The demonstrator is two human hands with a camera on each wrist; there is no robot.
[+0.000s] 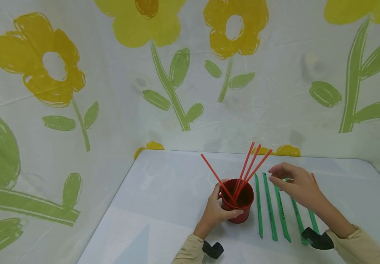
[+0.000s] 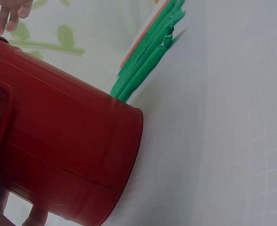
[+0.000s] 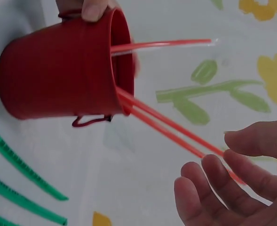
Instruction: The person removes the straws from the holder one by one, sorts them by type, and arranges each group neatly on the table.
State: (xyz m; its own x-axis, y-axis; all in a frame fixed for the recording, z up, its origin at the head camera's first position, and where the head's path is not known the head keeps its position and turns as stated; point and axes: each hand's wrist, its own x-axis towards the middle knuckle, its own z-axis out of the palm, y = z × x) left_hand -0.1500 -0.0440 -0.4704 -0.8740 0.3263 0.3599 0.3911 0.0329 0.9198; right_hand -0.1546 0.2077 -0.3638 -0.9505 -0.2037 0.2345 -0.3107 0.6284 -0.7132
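Note:
My left hand (image 1: 217, 212) grips a small red bucket (image 1: 247, 212) round its side, thumb near the rim, with the bucket standing on the table. Several thin red straws (image 1: 214, 173) stick up out of it, one leaning left and the others right. In the right wrist view, wire handles show on the bucket (image 3: 58, 70). My right hand (image 1: 295, 183) hovers to the right of the bucket, fingers loosely bent and nothing held. Its fingertips overlap the straw ends in the right wrist view. Beneath this hand lie several long green strips (image 1: 270, 209) with dark print, side by side.
Another red straw (image 1: 314, 178) lies beyond the green strips, partly behind my right forearm. The white table (image 1: 137, 205) has its back edge near a pale curtain (image 1: 117, 91) printed with yellow flowers. A dark strap device sits at each wrist.

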